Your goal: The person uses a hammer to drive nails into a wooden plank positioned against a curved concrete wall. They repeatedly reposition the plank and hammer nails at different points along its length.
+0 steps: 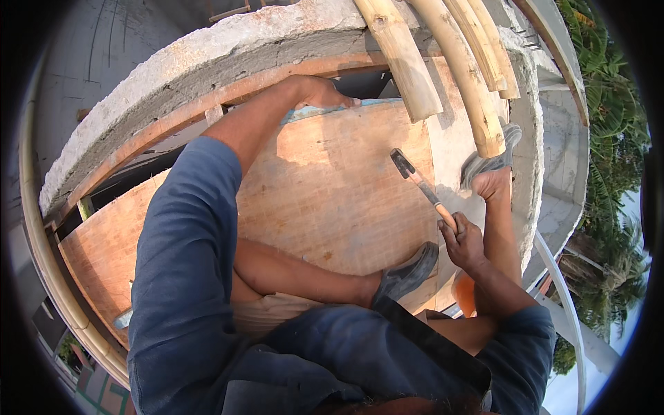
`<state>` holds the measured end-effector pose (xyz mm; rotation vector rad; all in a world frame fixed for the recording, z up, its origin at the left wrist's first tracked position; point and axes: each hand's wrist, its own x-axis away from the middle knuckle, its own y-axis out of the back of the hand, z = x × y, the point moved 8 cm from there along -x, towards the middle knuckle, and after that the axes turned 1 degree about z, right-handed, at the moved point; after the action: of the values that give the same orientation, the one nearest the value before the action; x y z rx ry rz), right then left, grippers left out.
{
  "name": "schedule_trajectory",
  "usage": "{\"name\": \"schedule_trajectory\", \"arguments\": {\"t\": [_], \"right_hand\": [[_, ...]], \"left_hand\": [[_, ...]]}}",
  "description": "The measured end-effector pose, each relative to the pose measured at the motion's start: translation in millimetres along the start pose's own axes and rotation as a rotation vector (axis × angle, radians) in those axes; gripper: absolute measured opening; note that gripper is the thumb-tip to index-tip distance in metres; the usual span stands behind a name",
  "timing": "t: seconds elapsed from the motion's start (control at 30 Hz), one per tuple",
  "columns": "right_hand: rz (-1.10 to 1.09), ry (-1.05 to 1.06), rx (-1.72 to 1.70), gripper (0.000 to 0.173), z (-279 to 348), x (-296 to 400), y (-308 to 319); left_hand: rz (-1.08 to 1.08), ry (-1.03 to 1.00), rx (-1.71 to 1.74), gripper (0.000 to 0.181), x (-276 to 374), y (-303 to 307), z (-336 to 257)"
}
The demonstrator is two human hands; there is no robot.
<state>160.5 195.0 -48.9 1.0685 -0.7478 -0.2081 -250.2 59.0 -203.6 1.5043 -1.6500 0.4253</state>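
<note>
A hammer [428,192] with a dark metal head and a wooden handle is held in my right hand [461,241] near the handle's end. Its head hovers over a plywood sheet [332,192] and points away from me. At the sheet's far edge, my left hand [324,93] grips a blue-painted edge strip [373,102], with some fingers hidden in the dark gap behind it. A timber rail [228,96] runs beyond that gap, along a rough concrete beam [207,49].
Several bamboo poles [404,62] jut over the sheet from the far side. My shod feet [410,272] rest on the boards. A concrete ledge [526,155] bounds the right side, with trees [607,129] beyond and below. Another bamboo pole [57,280] curves along the left.
</note>
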Motion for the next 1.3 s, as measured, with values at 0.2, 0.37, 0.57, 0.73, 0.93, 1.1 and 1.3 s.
{"name": "schedule_trajectory", "arguments": {"t": [0.2,0.37,0.57,0.73,0.93,1.1,1.3], "right_hand": [[-0.06,0.09,-0.03,0.031,-9,-2,2],[-0.016,0.056,-0.084,0.03,-14,-10,0],[-0.025,0.104,-0.093,0.032,-12,-22,-4],[-0.009,0.086,-0.144,0.032,-20,-20,-13],[0.021,0.121,-0.257,0.034,-16,-19,-24],[0.084,0.144,-0.487,0.034,53,-13,-21],[0.3,-0.017,-0.833,0.038,183,-42,-6]], "left_hand": [[-0.013,0.002,-0.074,0.12,8,3,3],[-0.131,0.021,-0.035,0.126,9,-2,18],[-0.303,-0.01,-0.094,0.13,9,4,19],[-0.455,-0.005,-0.052,0.116,8,3,14],[-0.484,0.063,-0.062,0.11,26,1,13],[-0.435,0.089,-0.024,0.1,33,-7,14],[-0.442,-0.074,-0.168,0.083,8,-7,34]]}}
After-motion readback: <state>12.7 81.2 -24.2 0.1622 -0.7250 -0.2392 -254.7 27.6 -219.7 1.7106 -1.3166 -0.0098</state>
